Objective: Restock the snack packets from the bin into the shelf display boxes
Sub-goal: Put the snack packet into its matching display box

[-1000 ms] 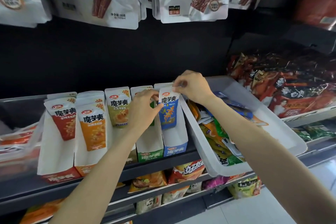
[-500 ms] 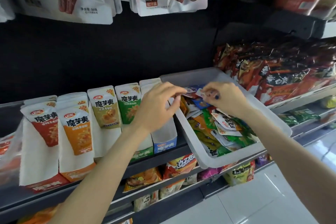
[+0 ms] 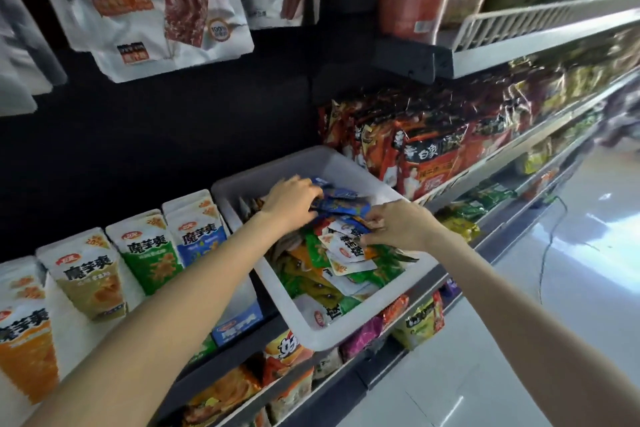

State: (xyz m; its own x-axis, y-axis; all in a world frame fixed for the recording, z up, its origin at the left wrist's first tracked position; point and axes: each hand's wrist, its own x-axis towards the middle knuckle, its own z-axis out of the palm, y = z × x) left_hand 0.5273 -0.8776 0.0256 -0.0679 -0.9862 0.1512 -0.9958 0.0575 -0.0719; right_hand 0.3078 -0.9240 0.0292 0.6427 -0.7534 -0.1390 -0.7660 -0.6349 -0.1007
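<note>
Over the bin: both your hands are down among the loose packets in the white plastic bin [image 3: 349,333], which sits tilted on the dark shelf [image 3: 242,340].
Left hand: your left hand [image 3: 294,202] lies on the blue foil snack packets [image 3: 341,206] at the back of the bin, fingers curled over them; whether it grips one, you cannot tell.
Right hand: your right hand [image 3: 398,227] pinches the edge of a white-and-red snack packet [image 3: 346,239] between thumb and fingertips.
Display boxes: the white cardboard display boxes [image 3: 194,236] stand left of the bin, touching it.
Change: a second ago both hands were at the blue box; now both are in the bin.
</note>
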